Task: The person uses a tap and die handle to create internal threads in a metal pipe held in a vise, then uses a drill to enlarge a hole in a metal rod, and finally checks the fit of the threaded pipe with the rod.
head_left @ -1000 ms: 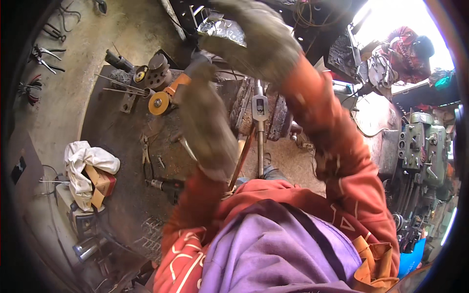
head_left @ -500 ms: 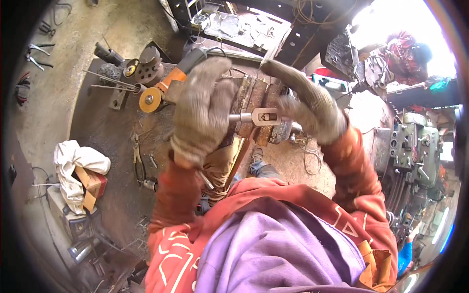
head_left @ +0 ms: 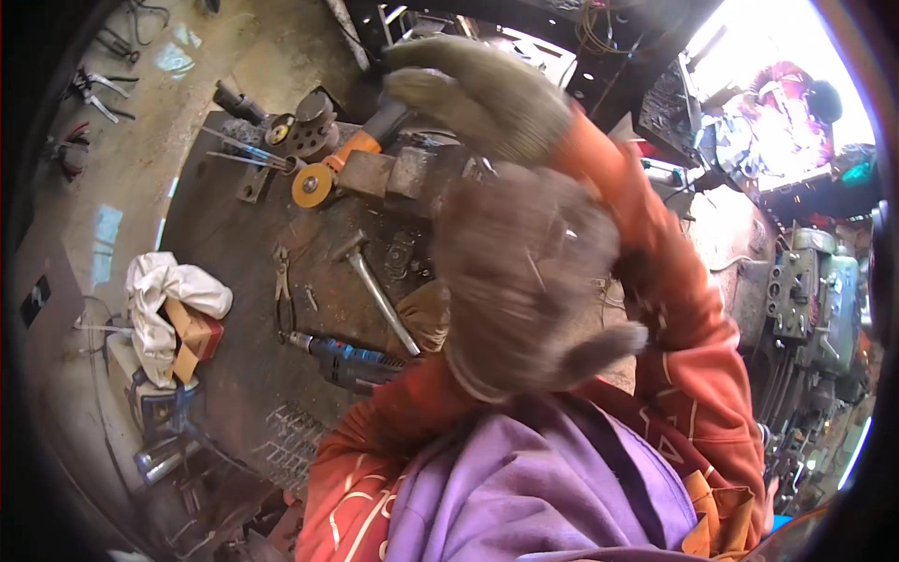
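My left hand (head_left: 524, 281), in a worn grey-brown work glove, is raised close in front of me over the bench's right side. Motion smears its fingers, and whatever lies under it is hidden. Farther out, my right hand (head_left: 478, 98), also gloved, reaches across to the left with its fingers stretched out and apart; nothing shows in it. Just below its fingers are rusty metal blocks (head_left: 409, 173). A hammer (head_left: 375, 292) lies on the bench left of my left hand. Near my left sleeve rests a blue and black power tool (head_left: 348, 363).
An orange angle grinder (head_left: 351, 150) with a yellow disc lies at the bench's far side. Pliers (head_left: 283, 290) lie on the dark benchtop. White cloth (head_left: 173, 290) and a cardboard box (head_left: 194, 330) sit at left. A green machine (head_left: 815, 290) stands right; another person (head_left: 796, 117) is far right.
The metal fork-shaped piece between my hands is no longer visible. My left hand moved right and nearer; my right hand swung up and left. The hammer and power tool came into view.
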`<state>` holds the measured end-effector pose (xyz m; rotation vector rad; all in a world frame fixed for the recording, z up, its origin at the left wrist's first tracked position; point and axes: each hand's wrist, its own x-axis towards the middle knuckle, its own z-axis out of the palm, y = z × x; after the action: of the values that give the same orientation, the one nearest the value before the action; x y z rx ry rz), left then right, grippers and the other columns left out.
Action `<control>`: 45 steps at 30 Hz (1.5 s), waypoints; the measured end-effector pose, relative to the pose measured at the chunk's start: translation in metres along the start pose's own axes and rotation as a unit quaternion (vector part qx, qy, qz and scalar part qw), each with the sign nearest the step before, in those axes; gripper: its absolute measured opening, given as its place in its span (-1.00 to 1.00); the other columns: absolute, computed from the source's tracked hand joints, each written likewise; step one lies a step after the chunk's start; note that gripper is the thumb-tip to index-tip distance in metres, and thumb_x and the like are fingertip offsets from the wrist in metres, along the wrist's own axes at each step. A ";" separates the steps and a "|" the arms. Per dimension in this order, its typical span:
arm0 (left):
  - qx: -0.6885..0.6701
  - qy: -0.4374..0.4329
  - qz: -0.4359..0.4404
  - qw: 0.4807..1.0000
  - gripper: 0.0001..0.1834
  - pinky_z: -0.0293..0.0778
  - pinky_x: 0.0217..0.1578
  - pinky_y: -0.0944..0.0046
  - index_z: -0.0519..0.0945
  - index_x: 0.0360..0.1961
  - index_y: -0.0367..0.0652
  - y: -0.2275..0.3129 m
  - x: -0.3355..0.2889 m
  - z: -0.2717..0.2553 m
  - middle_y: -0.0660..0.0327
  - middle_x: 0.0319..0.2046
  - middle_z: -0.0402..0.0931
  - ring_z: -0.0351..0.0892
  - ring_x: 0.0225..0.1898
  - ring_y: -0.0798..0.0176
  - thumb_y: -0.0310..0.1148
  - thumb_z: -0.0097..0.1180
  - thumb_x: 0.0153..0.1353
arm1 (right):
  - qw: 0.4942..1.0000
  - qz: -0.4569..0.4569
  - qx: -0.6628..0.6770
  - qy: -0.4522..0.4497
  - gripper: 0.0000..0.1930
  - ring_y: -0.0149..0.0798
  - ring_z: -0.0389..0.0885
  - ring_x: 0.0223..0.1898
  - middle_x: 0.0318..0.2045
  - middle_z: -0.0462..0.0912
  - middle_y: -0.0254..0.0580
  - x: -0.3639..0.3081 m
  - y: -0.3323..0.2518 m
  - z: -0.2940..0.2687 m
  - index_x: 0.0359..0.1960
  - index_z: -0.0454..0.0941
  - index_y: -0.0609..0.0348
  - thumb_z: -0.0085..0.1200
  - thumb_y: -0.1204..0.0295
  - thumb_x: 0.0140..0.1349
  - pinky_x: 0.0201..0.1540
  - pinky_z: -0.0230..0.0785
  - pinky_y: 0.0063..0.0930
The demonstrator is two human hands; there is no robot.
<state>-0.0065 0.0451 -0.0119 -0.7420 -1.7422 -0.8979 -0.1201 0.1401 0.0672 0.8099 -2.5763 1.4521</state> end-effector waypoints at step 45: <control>-0.125 -0.153 -0.286 0.938 -0.58 0.32 0.42 -0.04 0.56 0.30 -0.32 -0.097 0.003 -0.024 -0.10 0.29 0.53 0.49 0.35 -0.09 -0.32 0.00 0.56 | 0.976 0.120 0.029 -0.179 -0.16 0.00 0.51 0.40 0.42 0.46 0.18 -0.080 0.036 -0.048 0.51 0.27 0.33 0.36 0.15 0.33 0.43 0.34 -0.18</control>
<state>-0.0740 -0.0269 -0.0261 -0.5579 -2.2004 -1.4818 -0.0775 0.2263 0.0409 0.8644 -3.0017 1.5785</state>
